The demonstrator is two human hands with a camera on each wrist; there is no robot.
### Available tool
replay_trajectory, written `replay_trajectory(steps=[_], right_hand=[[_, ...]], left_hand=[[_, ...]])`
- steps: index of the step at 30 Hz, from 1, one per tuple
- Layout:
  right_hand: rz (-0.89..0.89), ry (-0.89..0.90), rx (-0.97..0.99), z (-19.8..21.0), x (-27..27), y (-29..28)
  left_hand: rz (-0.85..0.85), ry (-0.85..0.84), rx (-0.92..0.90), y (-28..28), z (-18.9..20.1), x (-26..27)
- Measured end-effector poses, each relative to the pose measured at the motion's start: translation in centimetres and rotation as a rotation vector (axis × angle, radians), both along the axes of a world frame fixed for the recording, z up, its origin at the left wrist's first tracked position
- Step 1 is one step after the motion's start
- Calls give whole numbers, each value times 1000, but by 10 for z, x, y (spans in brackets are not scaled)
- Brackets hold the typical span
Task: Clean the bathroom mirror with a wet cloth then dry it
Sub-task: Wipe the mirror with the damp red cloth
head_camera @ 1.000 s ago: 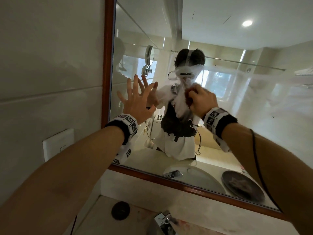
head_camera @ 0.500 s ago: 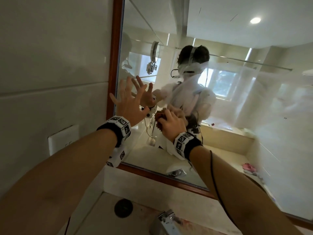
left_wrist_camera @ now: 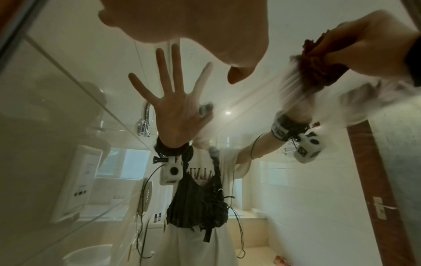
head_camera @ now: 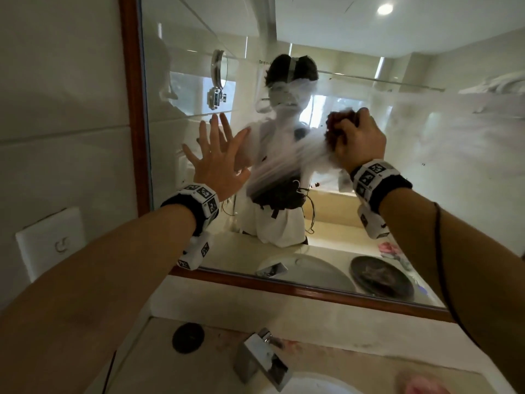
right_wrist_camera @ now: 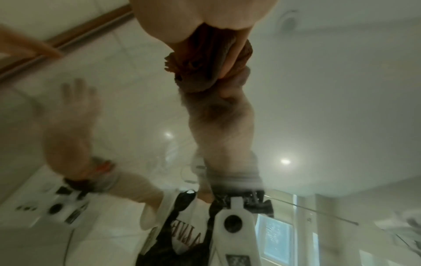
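The wood-framed bathroom mirror (head_camera: 355, 66) fills the wall ahead, with white streaks smeared across its middle and right. My right hand (head_camera: 358, 142) grips a bunched dark brown-red cloth (head_camera: 333, 129) and presses it against the glass at the upper middle. The cloth (left_wrist_camera: 318, 70) also shows in the left wrist view and, close up, the cloth (right_wrist_camera: 193, 68) in the right wrist view. My left hand (head_camera: 218, 160) lies flat on the glass near the mirror's left edge, fingers spread wide. The left wrist view shows only its palm (left_wrist_camera: 182, 21) from below.
Below the mirror runs a marble counter (head_camera: 199, 373) with a chrome tap (head_camera: 264, 359) over a white basin (head_camera: 312, 385), a black round disc (head_camera: 188, 337) and something pink (head_camera: 423, 386) at the right. A white wall plate (head_camera: 51, 245) sits on the tiled wall at left.
My right hand has swept the cloth up and to the right across the glass, leaving a fresh diagonal streak. The left hand stays flat on the mirror.
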State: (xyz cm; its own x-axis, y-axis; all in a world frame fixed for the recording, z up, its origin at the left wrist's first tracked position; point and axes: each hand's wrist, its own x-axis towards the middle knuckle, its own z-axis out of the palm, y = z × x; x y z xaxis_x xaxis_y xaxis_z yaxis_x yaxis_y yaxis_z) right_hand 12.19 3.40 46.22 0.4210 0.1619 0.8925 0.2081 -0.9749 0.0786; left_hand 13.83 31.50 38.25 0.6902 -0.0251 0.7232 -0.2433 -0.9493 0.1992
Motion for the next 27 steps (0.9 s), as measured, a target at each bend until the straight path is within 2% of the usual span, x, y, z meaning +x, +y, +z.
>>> replay_trajectory(steps=[3, 6, 10, 14, 17, 22, 27], right_hand=[[-30, 11, 123, 2, -5, -7], [-17, 44, 167, -23, -4, 19], [49, 149, -77, -75, -2, 61], [73, 175, -155, -99, -12, 75], [30, 222, -248, -113, -17, 57], [-37, 325, -159, -115, -8, 8], [-53, 298, -89, -99, -12, -39]], left_hand=[[-7, 4, 20, -5, 0, -1], [-25, -6, 35, -5, 1, -2], [-73, -10, 52, -7, 2, 3], [-74, -66, 81, -10, 3, 15], [-96, -99, 74, -15, -2, 19], [-75, -147, 121, -28, -12, 23], [-22, -123, 157, -64, -10, 20]])
